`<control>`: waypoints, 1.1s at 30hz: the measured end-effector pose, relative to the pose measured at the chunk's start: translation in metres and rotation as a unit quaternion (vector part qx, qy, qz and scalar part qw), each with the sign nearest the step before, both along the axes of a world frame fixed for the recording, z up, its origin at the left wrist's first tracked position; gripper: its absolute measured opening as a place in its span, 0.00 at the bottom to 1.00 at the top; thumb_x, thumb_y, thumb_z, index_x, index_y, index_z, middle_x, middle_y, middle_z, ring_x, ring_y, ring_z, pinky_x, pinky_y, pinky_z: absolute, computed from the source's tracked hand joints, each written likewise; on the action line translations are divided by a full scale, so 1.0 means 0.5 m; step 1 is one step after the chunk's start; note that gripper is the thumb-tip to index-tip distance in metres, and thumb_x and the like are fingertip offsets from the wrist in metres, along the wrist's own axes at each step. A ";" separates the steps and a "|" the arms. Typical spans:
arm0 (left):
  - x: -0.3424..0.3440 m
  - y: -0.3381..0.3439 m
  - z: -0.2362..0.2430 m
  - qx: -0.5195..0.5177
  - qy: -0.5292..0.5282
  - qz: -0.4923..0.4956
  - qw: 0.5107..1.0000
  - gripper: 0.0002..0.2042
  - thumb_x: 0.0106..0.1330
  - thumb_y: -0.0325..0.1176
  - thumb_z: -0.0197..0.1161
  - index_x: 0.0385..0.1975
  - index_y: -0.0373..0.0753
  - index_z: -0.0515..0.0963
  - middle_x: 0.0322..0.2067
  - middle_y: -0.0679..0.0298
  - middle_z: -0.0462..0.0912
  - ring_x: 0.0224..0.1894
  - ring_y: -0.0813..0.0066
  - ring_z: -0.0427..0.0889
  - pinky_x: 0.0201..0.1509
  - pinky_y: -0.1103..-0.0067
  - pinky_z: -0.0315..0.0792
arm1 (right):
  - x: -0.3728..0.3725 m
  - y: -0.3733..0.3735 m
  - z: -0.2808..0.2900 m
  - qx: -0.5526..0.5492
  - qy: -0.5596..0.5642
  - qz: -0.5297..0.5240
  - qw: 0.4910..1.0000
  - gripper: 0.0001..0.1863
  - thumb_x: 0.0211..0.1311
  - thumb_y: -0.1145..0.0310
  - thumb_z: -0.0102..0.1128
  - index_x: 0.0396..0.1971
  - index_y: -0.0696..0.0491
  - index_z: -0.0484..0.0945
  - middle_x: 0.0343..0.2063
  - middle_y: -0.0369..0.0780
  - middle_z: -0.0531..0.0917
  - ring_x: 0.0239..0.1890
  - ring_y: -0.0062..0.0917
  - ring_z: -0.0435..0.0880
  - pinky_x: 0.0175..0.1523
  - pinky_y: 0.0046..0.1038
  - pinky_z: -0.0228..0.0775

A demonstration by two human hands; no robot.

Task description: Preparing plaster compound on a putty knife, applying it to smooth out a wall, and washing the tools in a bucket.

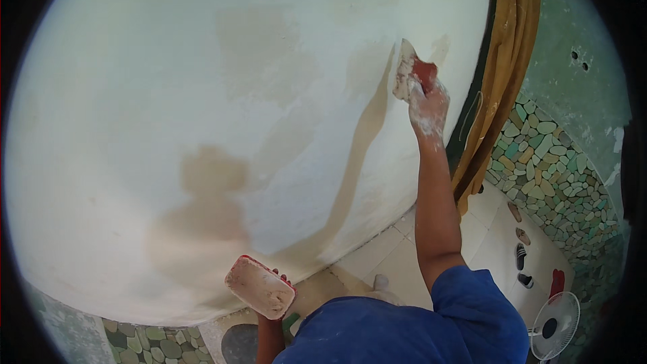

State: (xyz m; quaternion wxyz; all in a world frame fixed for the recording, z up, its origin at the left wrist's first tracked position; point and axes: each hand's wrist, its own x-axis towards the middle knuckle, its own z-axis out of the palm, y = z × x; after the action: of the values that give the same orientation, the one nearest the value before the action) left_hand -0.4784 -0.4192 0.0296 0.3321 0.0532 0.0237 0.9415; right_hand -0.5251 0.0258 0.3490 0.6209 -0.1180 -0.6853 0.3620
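My right arm reaches up to the white wall [317, 141]. Closed around the red handle of a wide putty knife [404, 74], my right hand [430, 111] is smeared with white. The blade is coated with pale filler and lies at or very near the wall; exact contact cannot be told. Low at the front, my left hand [286, 279] grips a red rectangular tub [259, 286] from below and its right side, fingertips showing over the rim. Whitish paste coats the inside of the tub. Damp-looking darker patches [259, 47] mark the wall, along with my shadow.
A brown curtain [515, 47] hangs at the wall's right edge, beside a dark frame. Beyond are a pebble-stone wall [546, 155], several sandals [521, 256] on the tiled floor [377, 249], and a white fan [556, 327]. A dark rounded object [240, 345] sits at lower left.
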 end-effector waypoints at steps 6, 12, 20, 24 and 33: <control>-0.057 -0.019 -0.041 -0.067 -0.001 0.074 0.995 0.31 0.64 0.54 0.46 0.59 0.36 0.59 0.55 0.54 0.69 0.56 0.51 0.68 0.58 0.55 0.63 | -0.062 -0.131 -0.033 0.038 -0.033 0.010 0.999 0.12 0.56 0.71 0.53 0.39 0.58 0.77 0.30 0.49 0.81 0.32 0.39 0.81 0.38 0.30 0.71; -0.050 -0.023 0.005 -0.058 0.009 0.051 0.997 0.25 0.63 0.52 0.46 0.55 0.45 0.65 0.55 0.55 0.68 0.54 0.52 0.70 0.55 0.57 0.65 | 0.011 -0.298 0.012 0.136 -0.092 0.048 0.985 0.12 0.57 0.73 0.52 0.41 0.57 0.76 0.34 0.48 0.81 0.35 0.39 0.81 0.40 0.29 0.71; 0.057 -0.057 0.095 -0.108 0.034 0.089 0.989 0.26 0.61 0.56 0.46 0.54 0.47 0.67 0.51 0.56 0.72 0.49 0.51 0.72 0.51 0.58 0.66 | 0.142 -0.248 0.156 -0.295 0.085 0.430 0.849 0.12 0.57 0.72 0.57 0.41 0.55 0.74 0.32 0.37 0.80 0.31 0.21 0.81 0.31 0.23 0.77; 0.094 -0.084 0.126 -0.139 0.112 0.102 0.979 0.27 0.63 0.56 0.44 0.55 0.45 0.65 0.55 0.54 0.69 0.53 0.52 0.70 0.54 0.56 0.64 | 0.189 -0.205 0.244 -0.399 0.164 0.449 0.783 0.14 0.57 0.71 0.57 0.44 0.51 0.72 0.36 0.37 0.80 0.35 0.25 0.81 0.33 0.28 0.80; 0.035 -0.070 0.167 -0.103 0.135 0.103 0.980 0.26 0.63 0.55 0.44 0.56 0.45 0.64 0.55 0.54 0.69 0.53 0.53 0.70 0.55 0.56 0.64 | 0.216 -0.146 0.398 -0.351 0.281 0.396 0.801 0.10 0.57 0.69 0.58 0.40 0.50 0.74 0.35 0.34 0.81 0.35 0.24 0.81 0.38 0.31 0.78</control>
State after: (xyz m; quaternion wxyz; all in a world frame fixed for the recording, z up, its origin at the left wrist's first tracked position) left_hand -0.4611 -0.4540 0.1130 0.2304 0.1431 0.1705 0.9473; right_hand -0.4170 -0.0474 0.5480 0.5053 0.0604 -0.2933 0.8093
